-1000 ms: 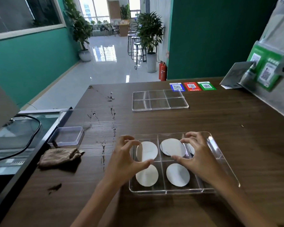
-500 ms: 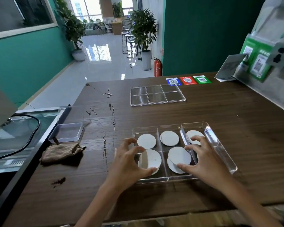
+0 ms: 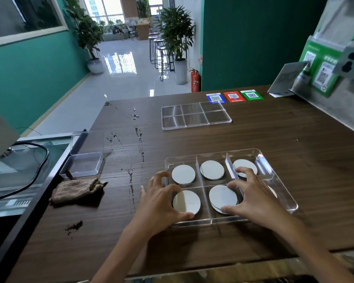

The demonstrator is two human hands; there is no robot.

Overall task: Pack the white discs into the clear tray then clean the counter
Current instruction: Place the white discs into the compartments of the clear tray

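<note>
A clear six-compartment tray (image 3: 282, 181) sits on the wooden counter in front of me. Single white discs lie in its far-left (image 3: 183, 174), far-middle (image 3: 212, 169) and far-right (image 3: 246, 164) compartments. My left hand (image 3: 161, 203) pinches a white disc (image 3: 187, 202) between thumb and forefinger over the near-left compartment. My right hand (image 3: 253, 198) grips the top disc (image 3: 222, 196) of a small stack in the near-middle compartment. It hides most of the near-right compartment, where an edge of another disc (image 3: 273, 192) shows.
A second clear sectioned tray (image 3: 195, 117) lies further back, with coloured QR cards (image 3: 234, 96) behind it. Wet streaks (image 3: 139, 144) run down the counter's left part. There are also a brown smear (image 3: 74, 226), a crumpled brown cloth (image 3: 76, 189) and a small clear box (image 3: 84, 164).
Both hands have drawn back from the tray's far row to its near row, each carrying a disc. The far-row discs are now uncovered, and my view has pulled back.
</note>
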